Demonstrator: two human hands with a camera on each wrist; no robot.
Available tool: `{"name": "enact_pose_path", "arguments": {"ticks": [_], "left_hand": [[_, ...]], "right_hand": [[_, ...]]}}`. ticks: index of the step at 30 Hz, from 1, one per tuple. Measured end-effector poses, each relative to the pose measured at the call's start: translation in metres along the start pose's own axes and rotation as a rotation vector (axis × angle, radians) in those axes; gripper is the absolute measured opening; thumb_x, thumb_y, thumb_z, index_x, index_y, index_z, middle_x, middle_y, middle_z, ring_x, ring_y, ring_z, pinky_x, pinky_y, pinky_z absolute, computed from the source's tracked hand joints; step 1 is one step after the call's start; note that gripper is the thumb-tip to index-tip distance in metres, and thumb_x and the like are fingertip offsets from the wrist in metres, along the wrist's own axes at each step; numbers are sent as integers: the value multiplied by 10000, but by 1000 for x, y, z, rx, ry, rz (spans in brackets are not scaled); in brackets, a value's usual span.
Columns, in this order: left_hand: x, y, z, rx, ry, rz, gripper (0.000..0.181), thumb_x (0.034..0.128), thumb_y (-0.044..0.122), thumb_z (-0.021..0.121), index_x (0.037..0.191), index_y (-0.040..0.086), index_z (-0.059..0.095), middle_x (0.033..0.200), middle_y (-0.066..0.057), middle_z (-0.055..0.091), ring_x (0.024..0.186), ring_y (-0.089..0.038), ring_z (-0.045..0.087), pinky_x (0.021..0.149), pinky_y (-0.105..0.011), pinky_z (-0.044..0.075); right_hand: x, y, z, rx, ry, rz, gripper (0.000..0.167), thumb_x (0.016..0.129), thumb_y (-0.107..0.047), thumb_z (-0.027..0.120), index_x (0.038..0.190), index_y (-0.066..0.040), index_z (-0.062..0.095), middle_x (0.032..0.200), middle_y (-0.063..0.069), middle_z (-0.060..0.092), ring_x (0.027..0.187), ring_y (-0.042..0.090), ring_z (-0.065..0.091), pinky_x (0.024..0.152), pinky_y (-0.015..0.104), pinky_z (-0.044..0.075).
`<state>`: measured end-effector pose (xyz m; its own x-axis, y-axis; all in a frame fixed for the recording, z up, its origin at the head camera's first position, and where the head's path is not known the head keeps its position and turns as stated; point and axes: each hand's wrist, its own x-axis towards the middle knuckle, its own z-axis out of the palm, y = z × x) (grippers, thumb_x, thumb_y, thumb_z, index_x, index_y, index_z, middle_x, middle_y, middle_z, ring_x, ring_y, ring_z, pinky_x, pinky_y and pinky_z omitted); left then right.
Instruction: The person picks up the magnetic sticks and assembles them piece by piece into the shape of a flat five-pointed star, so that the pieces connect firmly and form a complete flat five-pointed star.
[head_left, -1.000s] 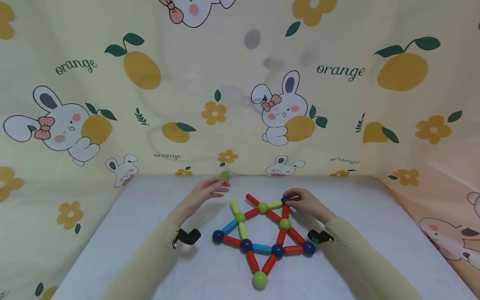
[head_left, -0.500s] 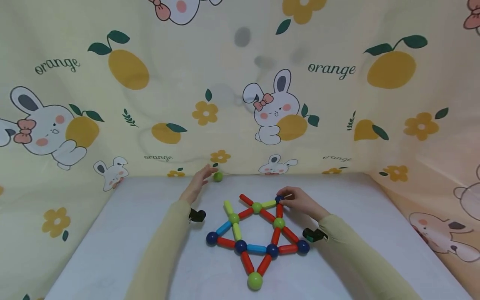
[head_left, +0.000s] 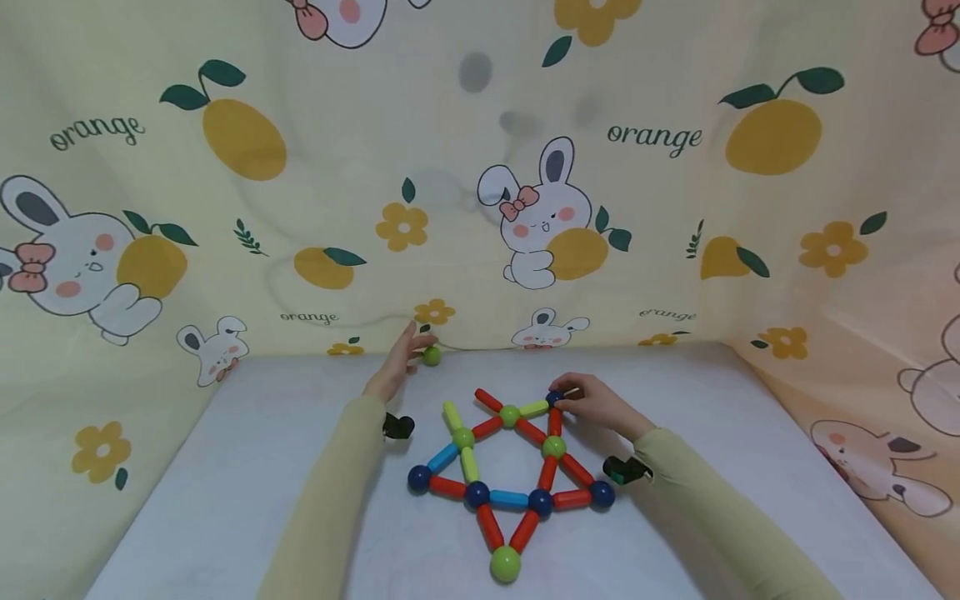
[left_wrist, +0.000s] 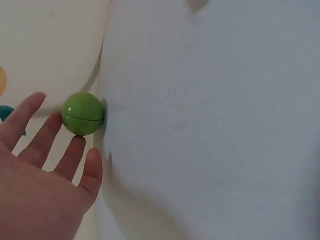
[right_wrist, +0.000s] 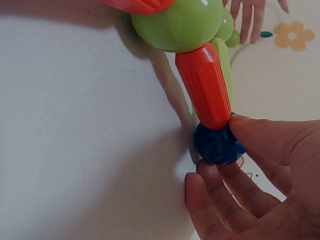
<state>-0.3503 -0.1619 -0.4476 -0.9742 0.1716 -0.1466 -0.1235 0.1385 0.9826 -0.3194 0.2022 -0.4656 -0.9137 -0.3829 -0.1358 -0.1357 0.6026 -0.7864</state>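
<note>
At the far edge of the table my left hand point(head_left: 392, 371) reaches to a loose green ball point(left_wrist: 82, 114). Its spread, fairly straight fingers point(left_wrist: 70, 160) lie right against the ball, seemingly touching it. My right hand point(head_left: 600, 404) pinches a dark blue ball point(right_wrist: 217, 144) between thumb and fingers. That ball joins a red rod point(right_wrist: 204, 87) and a yellow-green rod point(head_left: 534, 408) at the back right corner of a flat star-like frame of magnetic rods and balls. A red rod point(head_left: 488, 400) and a yellow-green rod point(head_left: 452, 415) at the back each have one free end.
The frame lies on a white table point(head_left: 247, 467), its green ball point(head_left: 506, 564) pointing to the front. Behind the table hangs a printed curtain point(head_left: 360, 167), close to the loose green ball.
My left hand has moved back and slightly left to the loose green ball. My right hand stays on the dark blue ball. The head view has turned slightly right.
</note>
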Motion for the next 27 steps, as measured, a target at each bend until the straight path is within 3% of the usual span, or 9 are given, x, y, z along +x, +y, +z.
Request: {"name": "enact_pose_path", "arguments": {"ticks": [4,8,12,17,21,27], "left_hand": [[2,-4,5,205,-13,47,441,1006,301,455,1346,26,516,1453,-102,394,1267,-338,375,1012,-497,346],[5,-12,9,448,-11,114,376,916,76,628,1287,40,578,1357,-101,495,1159,-305,484,946,-430,440],[6,-19,13,548,-6,127,346,862,26,686,1203,63,642,1270,-71,569,1090,-263,534,933,-379,462],[1,-19,17,527,5,117,315,869,50,675,1182,28,644,1186,-95,607,1027,-246,571,849,-353,515],[-8,-17,20,429,4,49,308,903,125,657,1193,23,636,1105,-91,633,928,-201,617,798,-309,539],[-20,-16,21,267,-105,-52,328,936,191,631,1203,2,617,1037,-116,652,841,-214,659,753,-319,563]], "right_hand": [[-1,-2,-1,0,-7,-5,268,927,-86,626,1188,-28,606,1160,128,598,1025,277,583,873,384,519],[-2,-2,-2,8,-6,-11,263,924,-80,628,1181,-28,609,1152,119,601,1014,268,587,860,389,524],[-1,-2,-2,11,-16,-16,268,927,-89,626,1187,-27,605,1158,125,598,1014,270,585,858,380,524],[-2,-2,-2,-7,-13,-14,266,930,-89,621,1189,-29,603,1159,133,597,1021,280,582,863,380,522],[-2,-2,-3,-6,-7,-13,257,927,-85,624,1179,-34,608,1154,126,598,1016,274,581,866,390,519],[-1,-1,-2,3,-15,-11,271,926,-94,630,1189,-33,605,1161,130,594,1021,281,579,853,379,526]]}}
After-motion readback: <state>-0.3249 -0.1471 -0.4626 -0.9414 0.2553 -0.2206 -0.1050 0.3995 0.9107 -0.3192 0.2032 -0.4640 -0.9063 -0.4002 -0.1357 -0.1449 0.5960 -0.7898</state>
